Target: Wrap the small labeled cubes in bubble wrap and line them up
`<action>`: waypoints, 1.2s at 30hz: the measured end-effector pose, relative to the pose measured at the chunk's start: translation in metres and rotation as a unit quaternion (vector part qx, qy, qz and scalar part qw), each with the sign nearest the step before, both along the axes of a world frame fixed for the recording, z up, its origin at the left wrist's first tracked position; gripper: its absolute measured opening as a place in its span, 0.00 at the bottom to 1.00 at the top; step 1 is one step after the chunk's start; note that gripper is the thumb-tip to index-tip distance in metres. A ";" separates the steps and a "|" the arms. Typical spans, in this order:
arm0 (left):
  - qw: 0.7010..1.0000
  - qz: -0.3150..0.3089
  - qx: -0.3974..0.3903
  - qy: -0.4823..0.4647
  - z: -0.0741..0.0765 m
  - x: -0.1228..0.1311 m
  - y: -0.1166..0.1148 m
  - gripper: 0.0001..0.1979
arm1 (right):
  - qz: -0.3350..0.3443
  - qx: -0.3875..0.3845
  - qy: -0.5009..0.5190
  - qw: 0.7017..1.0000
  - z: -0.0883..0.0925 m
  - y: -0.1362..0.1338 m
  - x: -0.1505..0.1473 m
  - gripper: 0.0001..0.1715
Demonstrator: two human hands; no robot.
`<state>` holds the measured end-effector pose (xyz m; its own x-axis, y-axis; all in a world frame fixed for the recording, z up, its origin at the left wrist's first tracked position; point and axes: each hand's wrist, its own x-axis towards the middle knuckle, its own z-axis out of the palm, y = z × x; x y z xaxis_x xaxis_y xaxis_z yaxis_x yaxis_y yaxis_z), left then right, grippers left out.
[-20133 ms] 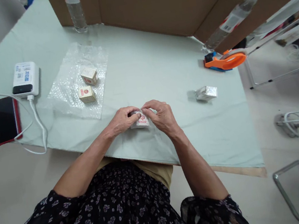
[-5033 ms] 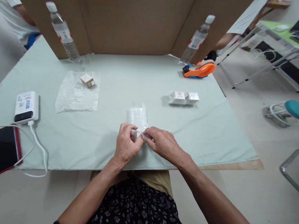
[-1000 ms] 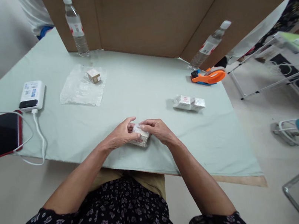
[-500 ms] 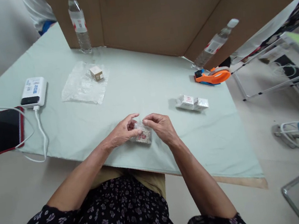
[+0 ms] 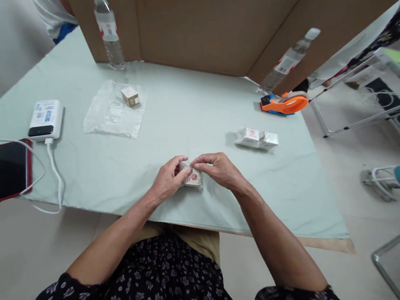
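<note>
A small box in clear bubble wrap [image 5: 194, 179], with red print on it, lies near the table's front edge. My left hand [image 5: 169, 177] grips its left side, thumb on top and fingers curled behind. From the right, my right hand [image 5: 218, 168] pinches the wrap at the box's upper edge between thumb and forefinger. To the right lie two wrapped white boxes [image 5: 257, 139] end to end. A small brown box [image 5: 130, 96] rests on a flat sheet of bubble wrap [image 5: 110, 113] at the back left.
An orange tape dispenser [image 5: 287, 104] stands at the right edge. Water bottles [image 5: 110, 33] [image 5: 286, 63] stand by a cardboard screen [image 5: 188, 21]. A white power bank [image 5: 46, 120] and a cabled phone [image 5: 11, 169] lie at left. Part of a person shows behind the table's far left.
My left hand's fingers have closed in on the wrapped box, and its thumb and forefinger are nearer each other. My right hand stays at the wrap. The view has shifted slightly.
</note>
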<state>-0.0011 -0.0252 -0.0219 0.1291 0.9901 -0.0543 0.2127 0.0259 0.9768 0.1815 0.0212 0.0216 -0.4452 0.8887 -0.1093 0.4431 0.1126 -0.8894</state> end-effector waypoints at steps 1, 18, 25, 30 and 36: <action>1.000 0.004 0.004 0.008 0.000 0.001 0.000 0.21 | -0.007 0.002 0.000 1.000 0.000 0.000 -0.001 0.10; 0.996 -0.009 0.054 0.064 0.003 -0.002 0.002 0.13 | 0.013 0.318 -0.116 0.941 -0.028 -0.028 0.008 0.11; 0.996 -0.085 -0.001 0.018 0.008 -0.016 0.003 0.19 | 0.016 0.276 -0.123 0.953 -0.021 -0.027 0.007 0.11; 0.998 -0.048 -0.042 -0.018 0.011 -0.010 0.005 0.16 | -0.003 0.222 -0.056 0.973 -0.013 -0.029 0.008 0.13; 0.993 -0.019 -0.103 -0.058 0.015 -0.009 0.008 0.15 | -0.129 0.203 0.057 0.969 -0.011 -0.031 0.027 0.11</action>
